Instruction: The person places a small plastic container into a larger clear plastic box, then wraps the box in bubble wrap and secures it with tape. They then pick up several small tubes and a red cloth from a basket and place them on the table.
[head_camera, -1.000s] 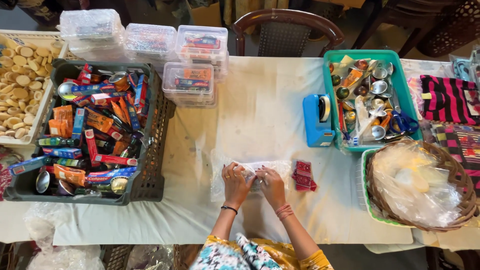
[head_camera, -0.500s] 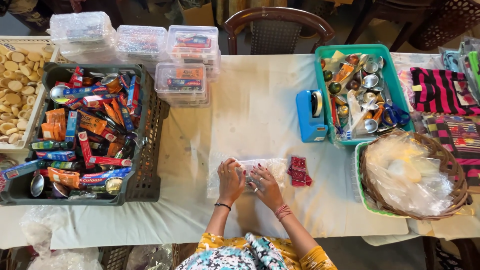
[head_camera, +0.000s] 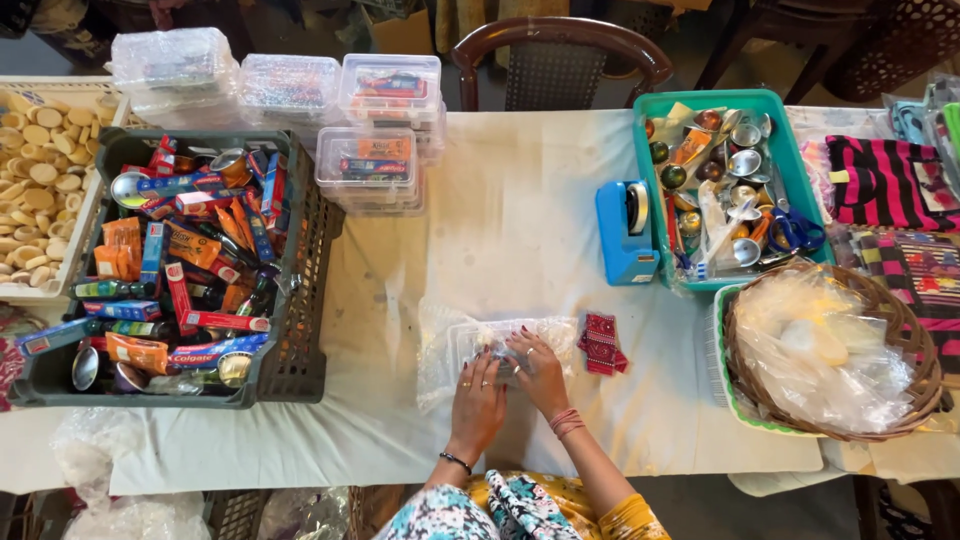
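Both hands are pressing down together on a clear plastic container (head_camera: 500, 345) that is lying on a crinkled clear bag (head_camera: 440, 350) near the front edge of the bench (head_camera: 530, 210), about midway along it. The left hand (head_camera: 478, 400) is lying flat with fingers spread on the container's near side; the right hand (head_camera: 537, 368) is resting over its lid, fingers bent, touching the left. Neither hand is closing around anything.

Just beside the container, to its right, a small folded red patterned cloth (head_camera: 601, 343) is lying on the white cover. Toward the left edge a dark crate (head_camera: 300, 330) is sitting, heaped with toothpaste boxes and small tins. At the back edge stacks of clear lidded boxes (head_camera: 372, 165) are standing. Toward the right, a blue tape dispenser (head_camera: 625, 232) is standing against a teal tray (head_camera: 655, 200) of metal cups, and a wicker basket (head_camera: 900, 400) lined with plastic is sitting at the front right corner.
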